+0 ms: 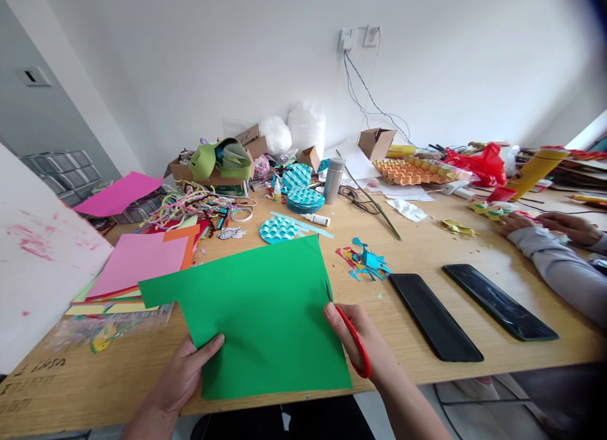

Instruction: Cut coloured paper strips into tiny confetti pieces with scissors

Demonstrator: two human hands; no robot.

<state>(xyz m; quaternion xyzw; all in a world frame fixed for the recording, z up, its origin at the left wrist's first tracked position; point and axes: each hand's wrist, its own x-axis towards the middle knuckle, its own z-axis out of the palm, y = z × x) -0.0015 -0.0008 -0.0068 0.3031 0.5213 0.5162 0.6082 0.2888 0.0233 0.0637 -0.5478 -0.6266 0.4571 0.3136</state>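
A large sheet of green paper (256, 320) is held up over the front of the table, with a notch cut out of its lower left. My left hand (187, 367) pinches its left edge, thumb on top and fingers hidden behind. Red-handled scissors (355, 342) are in my right hand (363, 339), which also sits against the sheet's right edge. The dark blades point away from me and lie over the paper near that edge. Most of the fingers around the scissor handles are hidden.
Coloured paper sheets (142, 263) are stacked at left. Blue paper scraps (372, 262) lie beyond my right hand, near two black trays (434, 317). Patterned blue discs (279, 229) and a grey bottle (334, 181) stand further back. Another person's hands (516, 224) work at right.
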